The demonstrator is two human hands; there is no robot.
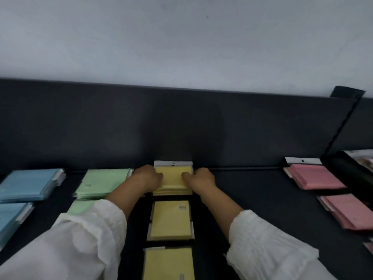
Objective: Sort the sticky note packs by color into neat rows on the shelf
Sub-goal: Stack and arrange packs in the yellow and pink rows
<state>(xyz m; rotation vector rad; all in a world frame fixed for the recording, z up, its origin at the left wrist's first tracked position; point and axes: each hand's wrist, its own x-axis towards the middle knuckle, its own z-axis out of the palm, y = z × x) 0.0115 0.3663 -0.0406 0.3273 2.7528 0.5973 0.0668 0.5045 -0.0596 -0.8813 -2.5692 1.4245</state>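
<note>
- The yellow stack point(172, 183) sits at centre frame, against the back of the dark shelf point(252, 199). It heads a yellow row, with two more yellow packs point(170, 219) lying below it toward the bottom edge.
- The left hand point(148, 179) clamps the stack's left edge and the right hand point(201, 178) clamps its right edge. Each thumb lies on the top pack. The other fingers are hidden behind the hands, and seem to curl down the sides.
- As a judgement, the packs look light, thin and flat. They are wrapped in clear film, with a white header card at the far end. Film on film probably slides, so a stack is likely to fan out if pushed from one side only.
- The best hold seems to be the one shown: both side edges squeezed inward, thumbs pressing down so the top pack cannot skate. The paper would bend a little rather than break, though corners and header cards could crease.
- Green packs point(103, 182) and blue packs point(28, 184) lie at the left and pink packs point(314, 176) at the right, each colour in its own row.
</note>
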